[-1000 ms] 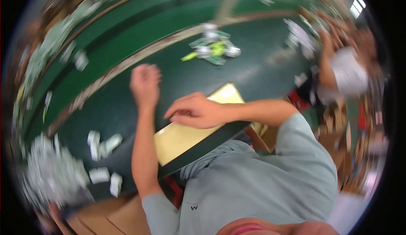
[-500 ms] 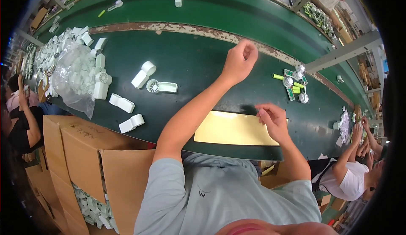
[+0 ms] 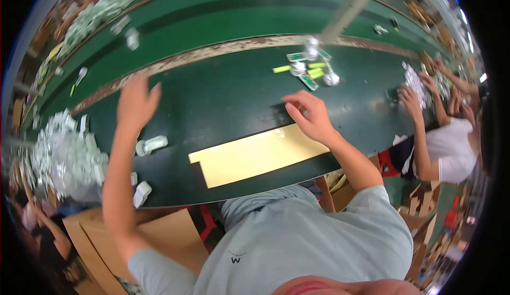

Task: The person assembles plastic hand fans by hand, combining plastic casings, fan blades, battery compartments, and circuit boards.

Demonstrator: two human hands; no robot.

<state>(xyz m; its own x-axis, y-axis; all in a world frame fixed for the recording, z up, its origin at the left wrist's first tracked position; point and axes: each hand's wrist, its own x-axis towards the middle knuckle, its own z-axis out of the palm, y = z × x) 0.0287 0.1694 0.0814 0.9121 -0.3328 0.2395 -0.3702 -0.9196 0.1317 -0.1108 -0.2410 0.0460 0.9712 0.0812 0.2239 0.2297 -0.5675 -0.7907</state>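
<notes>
My left hand [image 3: 137,102], blurred by motion, hovers over the left part of the green bench. Its thumb stands apart from the fingers and I see nothing held. Below it, partly behind my forearm, lie white plastic housings [image 3: 154,144] with round ends. My right hand [image 3: 311,115] is over the bench by the right end of a pale yellow sheet [image 3: 249,158]. Its fingers are loosely bent, thumb apart, with nothing visible between them. Beyond it sits a cluster of green circuit boards [image 3: 309,83] with yellow-green cylinders [image 3: 317,66] and silvery round parts [image 3: 331,78].
A heap of white housings [image 3: 64,119] with a clear plastic bag [image 3: 71,162] fills the bench's left end. Past a worn ledge [image 3: 228,44] runs a green belt [image 3: 212,16] carrying scattered parts. Cardboard boxes [image 3: 164,236] stand below the bench. Co-workers [image 3: 449,146] work at right and far left.
My left hand has swung far left, from near the ledge toward the white housings. My right hand has shifted a little, up off the yellow sheet. The whole view has turned.
</notes>
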